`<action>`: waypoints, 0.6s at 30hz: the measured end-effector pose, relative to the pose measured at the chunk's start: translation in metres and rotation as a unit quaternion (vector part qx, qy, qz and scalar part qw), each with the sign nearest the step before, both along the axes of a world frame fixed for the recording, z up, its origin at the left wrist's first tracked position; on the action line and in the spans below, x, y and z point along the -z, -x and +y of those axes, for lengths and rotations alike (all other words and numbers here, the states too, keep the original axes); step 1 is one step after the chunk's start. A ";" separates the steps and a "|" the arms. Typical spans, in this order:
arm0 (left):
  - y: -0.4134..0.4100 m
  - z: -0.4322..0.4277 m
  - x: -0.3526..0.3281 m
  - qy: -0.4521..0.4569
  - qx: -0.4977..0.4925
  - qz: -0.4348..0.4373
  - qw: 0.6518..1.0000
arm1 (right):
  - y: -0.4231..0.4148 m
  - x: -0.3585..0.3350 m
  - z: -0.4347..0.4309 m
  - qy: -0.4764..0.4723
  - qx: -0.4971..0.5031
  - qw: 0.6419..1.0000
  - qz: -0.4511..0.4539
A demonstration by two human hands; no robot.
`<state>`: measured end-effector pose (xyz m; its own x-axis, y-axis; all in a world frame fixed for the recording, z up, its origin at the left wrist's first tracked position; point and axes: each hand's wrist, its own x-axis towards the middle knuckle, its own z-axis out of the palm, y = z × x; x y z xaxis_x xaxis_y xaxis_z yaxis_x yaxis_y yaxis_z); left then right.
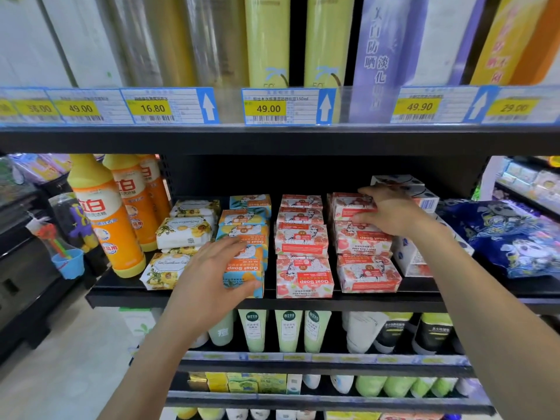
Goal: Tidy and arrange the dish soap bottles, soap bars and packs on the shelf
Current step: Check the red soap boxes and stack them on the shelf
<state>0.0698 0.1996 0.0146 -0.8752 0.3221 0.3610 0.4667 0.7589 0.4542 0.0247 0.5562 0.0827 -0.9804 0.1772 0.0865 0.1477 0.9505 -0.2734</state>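
The left grip [212, 268] is wrapped round the orange soap box [247, 278] at the near end of its row, right on the lip of the shelf [115, 287]. The right grip [391, 210] grasps a red soap box [348, 207] at the far end of the right-hand row, fingers over its top and thumb on its near face.

The orange box worries me most. It has no rail in front of it, so a slack hold or an outward tug could tip it off to the floor [75, 344]. The flowered packs [181, 228] just left of it already lie askew, and a sideways shove would likely skew them further. On the right, the forearm hangs over the nearer red boxes, and dragging it back low might sweep one forward. With both hands busy, neither is free to catch anything.

The shelf is black metal and crowded. Orange dish soap bottles [103, 213] stand at the left end, a middle red row [303, 247] sits between the hands, white boxes [409, 189] are at the far right, and blue packs [509, 237] are heaped beyond. Price tags [269, 107] line the shelf above and green tubes [288, 331] fill the one below. More racks stand on either side of the aisle.
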 end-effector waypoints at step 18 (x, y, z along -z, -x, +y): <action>0.008 0.138 -0.037 0.058 0.093 0.033 0.993 | -0.106 0.014 0.024 0.171 0.029 0.959 0.223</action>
